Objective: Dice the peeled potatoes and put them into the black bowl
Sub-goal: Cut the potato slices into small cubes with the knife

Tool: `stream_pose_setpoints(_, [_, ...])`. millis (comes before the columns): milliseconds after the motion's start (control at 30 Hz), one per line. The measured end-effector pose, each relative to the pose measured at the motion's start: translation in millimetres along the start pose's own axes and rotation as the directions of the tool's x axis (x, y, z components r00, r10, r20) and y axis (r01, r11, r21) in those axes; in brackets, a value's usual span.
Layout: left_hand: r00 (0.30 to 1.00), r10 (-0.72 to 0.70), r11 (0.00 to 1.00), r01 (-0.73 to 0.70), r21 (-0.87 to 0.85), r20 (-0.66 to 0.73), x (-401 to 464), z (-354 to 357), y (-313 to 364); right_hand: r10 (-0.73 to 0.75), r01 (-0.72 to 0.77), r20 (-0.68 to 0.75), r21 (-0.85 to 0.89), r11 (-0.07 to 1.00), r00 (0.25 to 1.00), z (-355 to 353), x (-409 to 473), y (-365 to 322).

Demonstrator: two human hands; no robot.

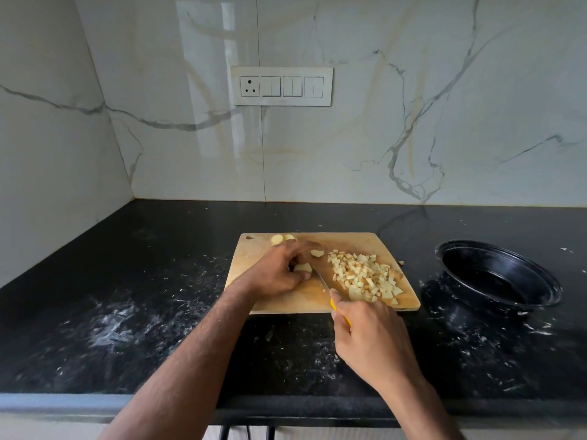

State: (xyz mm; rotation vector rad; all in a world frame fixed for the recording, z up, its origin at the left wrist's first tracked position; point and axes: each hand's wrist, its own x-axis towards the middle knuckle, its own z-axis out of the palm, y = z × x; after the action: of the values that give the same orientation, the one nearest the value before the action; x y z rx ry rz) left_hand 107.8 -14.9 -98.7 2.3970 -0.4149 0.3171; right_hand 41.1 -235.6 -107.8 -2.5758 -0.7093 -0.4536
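Right hand [371,336] gripping knife [320,281], beside potato piece [302,267].

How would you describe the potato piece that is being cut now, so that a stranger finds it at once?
Start at the wooden cutting board on the black counter. Near its middle, the left hand holds one pale potato piece against the knife. Unlike the pile of small dice to the right and the pieces at the far edge, it sits under the fingers.

A matt wooden cutting board [286,300] lies on the speckled black stone worktop [127,312] below a glossy marble-look wall [413,122].
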Motion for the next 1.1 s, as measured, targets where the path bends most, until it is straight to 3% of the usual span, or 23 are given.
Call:
stream_pose_setpoints(233, [0.994,0.037,0.986,-0.052,0.156,0.100,4,2,-5,-0.036,0.037,0.014,-0.095,0.995,0.999,5,6,-5])
stream_pose_setpoints(800, [0.989,0.059,0.980,-0.084,0.181,0.135,2,2,-4,-0.038,0.036,-0.041,-0.056,0.998,0.998,9,5,-1])
stream_pose_setpoints(967, [0.994,0.048,0.990,-0.060,0.130,0.099,2,2,-5,0.015,-0.012,-0.030,0.101,0.995,0.999,2,-5,8])
stream_pose_setpoints(1100, [0.998,0.013,0.994,-0.021,0.110,0.066,3,3,-9,0.072,-0.037,-0.114,0.285,0.958,0.991,-2,-7,16])
